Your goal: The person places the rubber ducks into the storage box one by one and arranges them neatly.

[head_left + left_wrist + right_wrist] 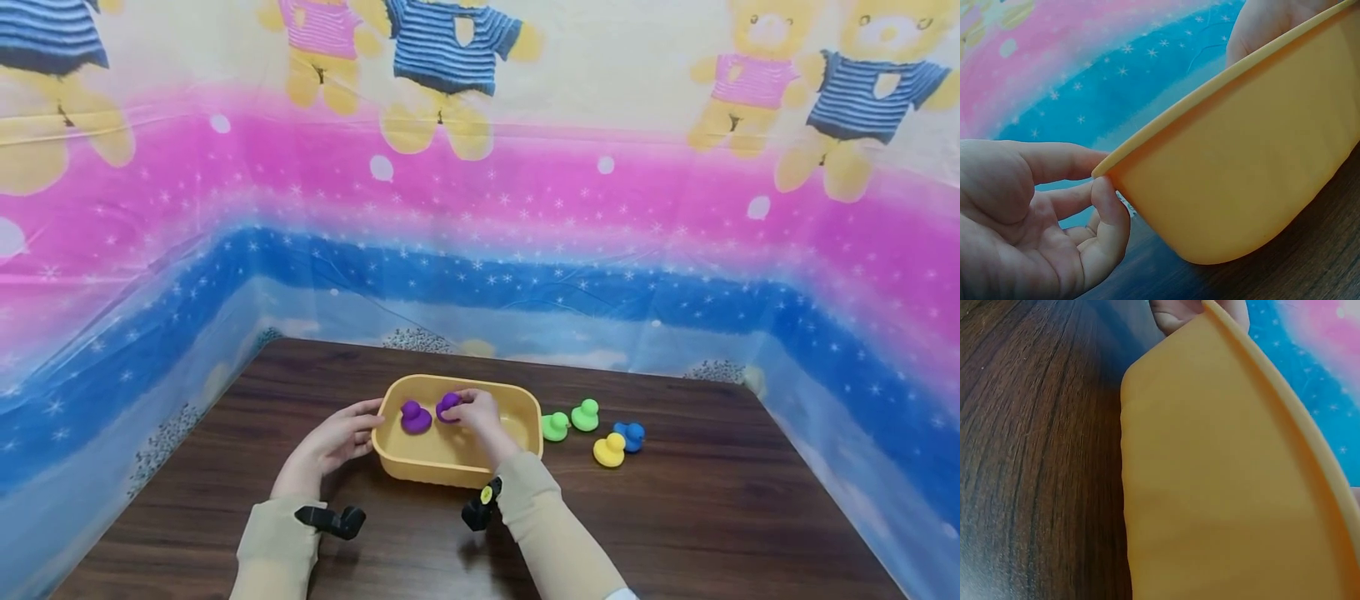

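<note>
A yellow plastic basin (450, 477) stands on the table in the head view. At its left end my left hand (333, 437) holds the rim; the left wrist view shows that hand's fingertips (1102, 187) at the rim's corner. Inside the basin my right hand (480, 417) pinches a purple rubber duck (448, 406), partly covered by the fingers. Another purple duck (416, 418) sits to its left on the basin floor. In the right wrist view the basin wall (1222, 462) hides the right hand's fingers and the duck.
Right of the basin are two green ducks (556, 427), the nearer one close to its wall. Farther right, a yellow duck (609, 451) stands in front of a blue duck (634, 437). The dark wooden table (712, 517) is bordered by a printed cloth backdrop (525, 283).
</note>
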The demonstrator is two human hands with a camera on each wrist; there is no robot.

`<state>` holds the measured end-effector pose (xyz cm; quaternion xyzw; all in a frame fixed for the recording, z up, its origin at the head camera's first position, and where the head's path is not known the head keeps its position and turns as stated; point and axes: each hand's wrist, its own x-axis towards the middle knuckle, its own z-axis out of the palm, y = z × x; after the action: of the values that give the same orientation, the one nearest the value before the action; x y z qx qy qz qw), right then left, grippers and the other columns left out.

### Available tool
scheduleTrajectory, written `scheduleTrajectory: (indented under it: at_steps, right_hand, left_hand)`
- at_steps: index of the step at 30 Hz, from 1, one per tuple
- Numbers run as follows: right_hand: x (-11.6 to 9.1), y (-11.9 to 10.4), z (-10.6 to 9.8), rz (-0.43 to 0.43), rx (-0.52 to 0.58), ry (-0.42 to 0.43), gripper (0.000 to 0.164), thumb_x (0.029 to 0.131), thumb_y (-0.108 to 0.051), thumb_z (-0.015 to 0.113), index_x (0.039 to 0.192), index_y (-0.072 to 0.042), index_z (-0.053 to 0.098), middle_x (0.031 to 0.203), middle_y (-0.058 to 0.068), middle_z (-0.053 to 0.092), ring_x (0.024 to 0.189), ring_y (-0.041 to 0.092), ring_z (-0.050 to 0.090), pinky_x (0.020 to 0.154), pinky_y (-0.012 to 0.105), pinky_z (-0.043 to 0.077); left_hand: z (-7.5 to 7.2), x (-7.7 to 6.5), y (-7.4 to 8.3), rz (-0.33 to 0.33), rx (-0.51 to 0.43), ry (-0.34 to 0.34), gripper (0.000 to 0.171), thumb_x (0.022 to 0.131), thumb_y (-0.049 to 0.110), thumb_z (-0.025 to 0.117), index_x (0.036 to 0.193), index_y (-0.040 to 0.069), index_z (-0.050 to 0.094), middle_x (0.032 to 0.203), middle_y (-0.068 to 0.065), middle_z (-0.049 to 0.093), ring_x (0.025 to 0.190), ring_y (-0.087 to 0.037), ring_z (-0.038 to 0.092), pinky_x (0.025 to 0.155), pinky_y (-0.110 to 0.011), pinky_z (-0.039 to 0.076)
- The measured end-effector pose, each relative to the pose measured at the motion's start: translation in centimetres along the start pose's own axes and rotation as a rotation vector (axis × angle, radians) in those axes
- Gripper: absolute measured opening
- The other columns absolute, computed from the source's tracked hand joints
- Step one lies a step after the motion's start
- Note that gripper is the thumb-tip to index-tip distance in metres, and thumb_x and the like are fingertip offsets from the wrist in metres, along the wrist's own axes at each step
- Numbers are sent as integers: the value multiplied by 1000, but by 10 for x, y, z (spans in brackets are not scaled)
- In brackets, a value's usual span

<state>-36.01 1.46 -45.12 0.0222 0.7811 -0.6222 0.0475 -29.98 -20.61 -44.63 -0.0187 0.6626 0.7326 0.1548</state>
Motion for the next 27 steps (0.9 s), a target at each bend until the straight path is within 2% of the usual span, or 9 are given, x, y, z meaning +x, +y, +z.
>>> scheduleTrajectory:
  at_steps: [13, 18, 27]
  right_hand:
    - [0, 2, 2, -51, -256, 7, 31, 73, 2, 79, 103, 2, 72, 103, 15, 70, 94, 22, 60, 79, 28, 51]
    - [-1, 2, 1, -56, -279, -5, 31, 74, 0, 79, 105, 3, 71, 104, 16, 69, 94, 24, 61, 79, 30, 50]
    - [-4, 4, -4, -36, -265, -14, 31, 75, 2, 77, 105, 3, 70, 106, 16, 68, 97, 26, 61, 87, 37, 51]
  left_hand:
    - [-1, 0, 0, 7, 2, -10, 64, 100, 14, 53, 154, 0, 22, 94, 2, 66, 75, -4, 62, 67, -18, 50]
    - [-1, 1, 0, 7, 8, -6, 62, 101, 14, 52, 154, 0, 22, 95, 2, 66, 75, -3, 62, 67, -18, 50]
    - [0, 0, 0, 3, 17, 0, 62, 101, 14, 51, 153, 0, 23, 96, 1, 65, 73, -4, 61, 68, -19, 50]
